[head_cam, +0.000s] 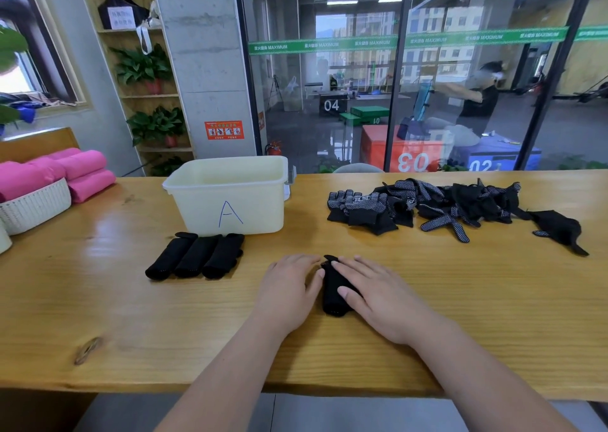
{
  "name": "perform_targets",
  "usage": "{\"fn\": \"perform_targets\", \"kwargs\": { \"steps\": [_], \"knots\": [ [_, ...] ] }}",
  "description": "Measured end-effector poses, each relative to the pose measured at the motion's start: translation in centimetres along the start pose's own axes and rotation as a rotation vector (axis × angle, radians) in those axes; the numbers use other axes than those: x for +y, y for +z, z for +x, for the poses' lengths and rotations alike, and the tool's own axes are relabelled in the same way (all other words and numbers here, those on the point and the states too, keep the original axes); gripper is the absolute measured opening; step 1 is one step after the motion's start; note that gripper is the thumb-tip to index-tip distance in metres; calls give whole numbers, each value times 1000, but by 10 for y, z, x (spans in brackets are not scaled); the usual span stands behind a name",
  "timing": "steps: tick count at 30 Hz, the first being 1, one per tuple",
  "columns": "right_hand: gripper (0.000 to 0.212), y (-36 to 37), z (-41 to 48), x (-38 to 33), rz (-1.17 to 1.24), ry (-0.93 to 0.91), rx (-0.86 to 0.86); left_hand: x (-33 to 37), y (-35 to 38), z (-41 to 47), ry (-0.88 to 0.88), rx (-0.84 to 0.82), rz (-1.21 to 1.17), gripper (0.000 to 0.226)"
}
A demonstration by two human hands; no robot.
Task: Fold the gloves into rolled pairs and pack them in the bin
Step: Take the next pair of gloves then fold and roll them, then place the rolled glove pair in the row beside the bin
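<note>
A rolled glove pair (333, 295) is partly covered by the flat-fingered right hand (375, 296) and touched by the flat left hand (289, 287); the floor of the bin (230, 201) is hidden.

The bin (197, 208) carries a handwritten blue "A" on its front wall. A green strip (371, 44) across the glass wall (355, 79) repeats "MAXIMUM". Behind the glass, a black box (332, 105) reads "04", a red box (411, 160) "03" and a blue box (483, 163) "02". The print on the orange sign (224, 130) on the pillar (204, 53) is illegible.
</note>
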State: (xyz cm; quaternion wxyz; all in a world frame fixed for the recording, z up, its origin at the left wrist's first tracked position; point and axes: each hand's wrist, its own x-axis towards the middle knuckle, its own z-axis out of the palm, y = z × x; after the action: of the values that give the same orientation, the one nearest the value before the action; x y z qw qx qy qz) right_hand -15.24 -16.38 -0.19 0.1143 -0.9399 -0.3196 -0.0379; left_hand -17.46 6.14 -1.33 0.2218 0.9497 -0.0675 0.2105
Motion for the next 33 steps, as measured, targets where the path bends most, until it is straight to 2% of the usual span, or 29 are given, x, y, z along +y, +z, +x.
{"fn": "perform_targets", "kwargs": {
  "steps": [9, 16, 21, 24, 28, 33],
  "knots": [
    [65, -5, -7, -2, 60, -24, 68, 5, -11, -5, 43, 59, 37, 33],
    [64, -11, -1, -10, 19, -39, -6, -25, -36, -16, 47, -40, 186, 43],
    [67, -8, 18, -33, 38, -37, -72, -65, -57, -22, 31, -30, 330, 47],
    [72, -2, 36, -53, 54, -45, -73, -81, -65, -26, -28, 11, 411, 51],
    [74, 6, 61, -75, 41, -65, -55, -84, -67, -32, -228, 68, 376, 58],
    [73, 20, 95, -91, 52, -73, -89, -89, -63, -29, -360, 25, 359, 63]
  ]
}}
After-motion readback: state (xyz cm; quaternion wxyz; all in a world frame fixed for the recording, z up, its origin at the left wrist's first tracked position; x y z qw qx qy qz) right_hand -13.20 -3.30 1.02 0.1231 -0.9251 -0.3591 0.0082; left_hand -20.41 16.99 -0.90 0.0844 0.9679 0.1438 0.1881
